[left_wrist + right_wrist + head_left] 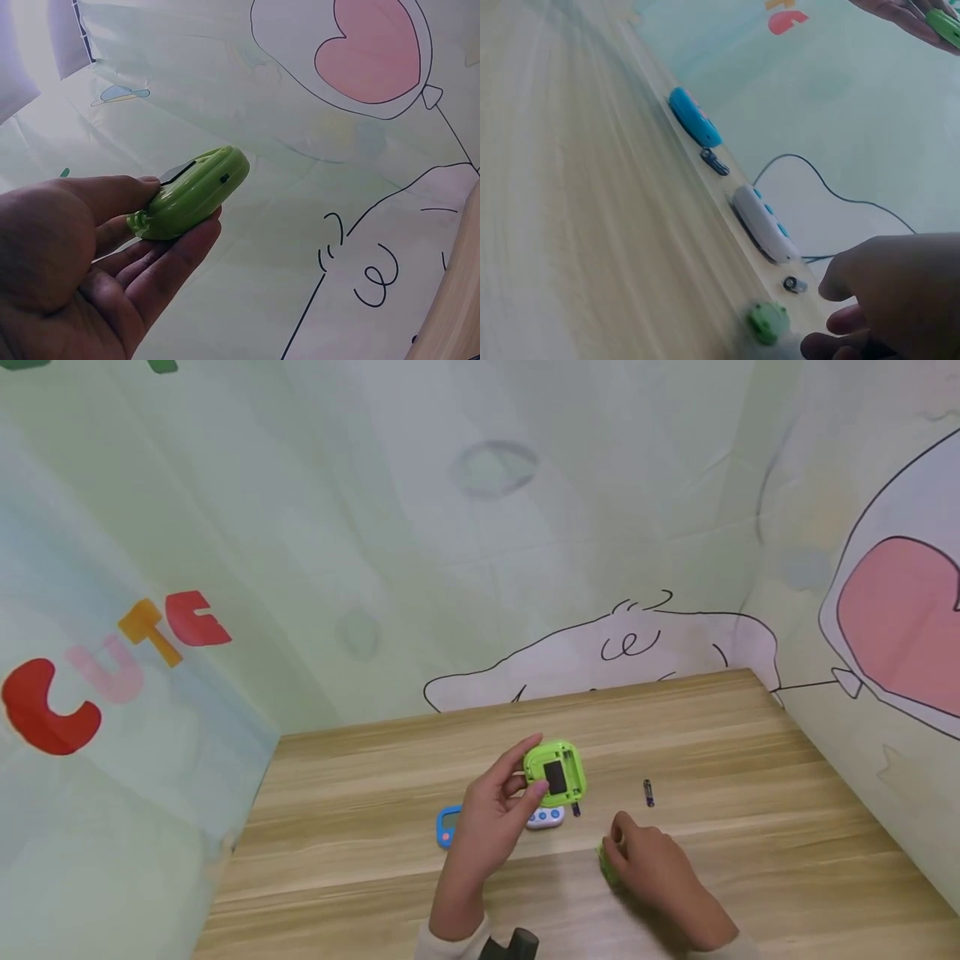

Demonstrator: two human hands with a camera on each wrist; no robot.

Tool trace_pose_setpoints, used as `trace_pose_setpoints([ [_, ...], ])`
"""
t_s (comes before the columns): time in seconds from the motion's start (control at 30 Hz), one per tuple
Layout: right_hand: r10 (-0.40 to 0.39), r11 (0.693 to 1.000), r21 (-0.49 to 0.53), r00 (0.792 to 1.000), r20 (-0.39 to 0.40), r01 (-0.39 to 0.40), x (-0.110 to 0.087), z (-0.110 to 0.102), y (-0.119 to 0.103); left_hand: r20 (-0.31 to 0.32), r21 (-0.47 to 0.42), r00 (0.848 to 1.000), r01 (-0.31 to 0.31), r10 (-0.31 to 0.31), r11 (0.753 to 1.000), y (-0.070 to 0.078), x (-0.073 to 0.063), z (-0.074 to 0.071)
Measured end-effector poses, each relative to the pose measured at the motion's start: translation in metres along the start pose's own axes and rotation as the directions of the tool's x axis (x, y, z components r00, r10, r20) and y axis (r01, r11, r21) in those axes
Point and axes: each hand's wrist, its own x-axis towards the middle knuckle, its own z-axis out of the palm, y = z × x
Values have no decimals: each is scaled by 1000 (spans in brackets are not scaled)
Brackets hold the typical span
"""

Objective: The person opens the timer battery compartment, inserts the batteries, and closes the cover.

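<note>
My left hand (491, 818) holds a rounded green plastic toy (580, 768) above the table, thumb on its near face and fingers behind. That face shows a dark square and a slot along one side. The left wrist view shows the green toy (199, 195) edge-on, pinched between thumb and fingers. Low over the table, my right hand (660, 864) has loosely bent fingers. A small green piece (608, 867) lies beside them, partly covered by the hand in the head view. In the right wrist view this green piece (769, 322) stands apart from the fingers.
A blue toy (442, 827) and a white toy with blue buttons (543, 818) lie behind my left hand. One small battery (648, 793) lies farther right, another (576, 809) by the white toy. Printed cloth (480, 552) walls the back of the wooden table (360, 777).
</note>
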Motion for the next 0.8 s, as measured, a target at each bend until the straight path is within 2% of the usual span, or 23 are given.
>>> trace_pose_setpoints([
  [0.1,12,1000,2,1000,-12,-12,3,-3,4,1,-4,1000,-2,2,1000,0,0,0],
  [0.27,-34,999,2,994,-104,35,7,-9,9,5,0,1000,-10,10,1000,-1,0,0],
  [0.5,-141,989,-1,959,-246,145,14,-13,18,3,8,1000,-16,16,1000,0,1,-1],
  [0.8,-179,983,-16,935,-308,183,25,-7,36,8,11,1000,-16,16,1000,0,-1,-1],
])
